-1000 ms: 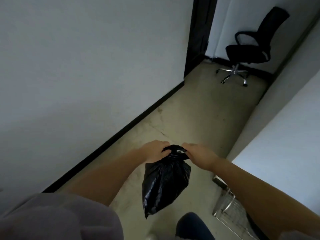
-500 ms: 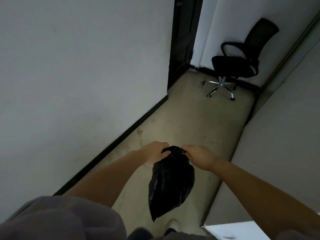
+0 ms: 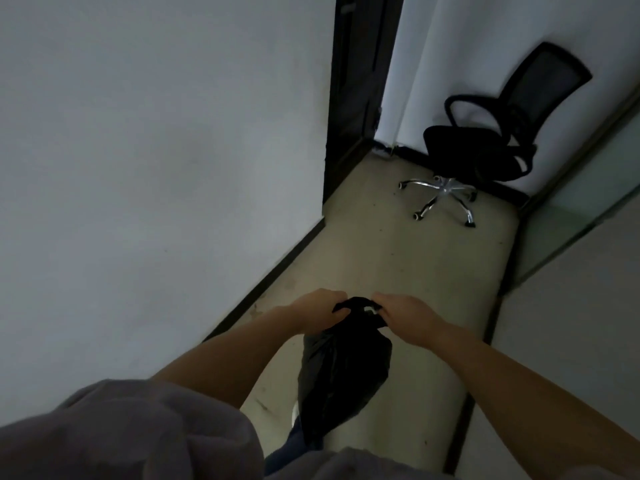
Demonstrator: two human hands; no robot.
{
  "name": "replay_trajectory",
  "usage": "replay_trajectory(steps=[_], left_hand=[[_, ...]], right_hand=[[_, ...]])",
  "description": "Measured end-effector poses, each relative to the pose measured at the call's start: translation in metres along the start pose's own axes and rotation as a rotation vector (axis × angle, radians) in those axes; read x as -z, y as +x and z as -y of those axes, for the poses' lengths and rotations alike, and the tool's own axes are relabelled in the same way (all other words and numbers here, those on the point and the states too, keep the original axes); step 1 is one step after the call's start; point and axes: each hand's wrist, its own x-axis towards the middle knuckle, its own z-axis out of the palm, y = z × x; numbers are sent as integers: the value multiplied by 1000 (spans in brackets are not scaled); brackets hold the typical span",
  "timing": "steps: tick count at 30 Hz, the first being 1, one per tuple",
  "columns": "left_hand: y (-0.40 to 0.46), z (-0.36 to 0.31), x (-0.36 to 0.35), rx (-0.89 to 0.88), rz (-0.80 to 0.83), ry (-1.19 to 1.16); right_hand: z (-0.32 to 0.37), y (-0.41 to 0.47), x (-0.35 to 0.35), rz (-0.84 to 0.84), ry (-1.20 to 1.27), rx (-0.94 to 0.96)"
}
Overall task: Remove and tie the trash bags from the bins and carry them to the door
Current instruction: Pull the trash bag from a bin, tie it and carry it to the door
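Trash bag [image 3: 341, 372] hangs below grip of L hand [image 3: 320, 311] & R hand [image 3: 403, 317]

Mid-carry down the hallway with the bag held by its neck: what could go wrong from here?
1. The black trash bag hangs only from its bunched neck, gripped by the left hand and right hand; it may slip or tear.
2. The office chair stands ahead beside the dark doorway; its wheeled base could snag feet.
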Motion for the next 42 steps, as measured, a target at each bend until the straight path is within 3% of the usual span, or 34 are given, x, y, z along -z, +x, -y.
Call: replay_trajectory(steps=[7,14,21,25,27,33,36,42], left_hand=[[102,38,77,8,-9,-56],[216,88,118,226,-73,-301],[345,156,127,311,-67,-324],[410,237,110,338,-13,-315],[434,282,97,360,-6,-181],[467,402,80,366,-143,644],[458,454,75,198,-264,982],[460,500,55,12,-346,1300]], right_hand=[[-31,112,58,-9,78,-20],[-73,250,94,2,54,79],[-141,381,74,122,49,164],[-179,465,24,206,-10,207],[-192,505,-8,255,-12,231],[-220,599,-107,209,-39,253],[-236,639,-150,130,-4,233],[-272,689,-248,91,-51,280]])
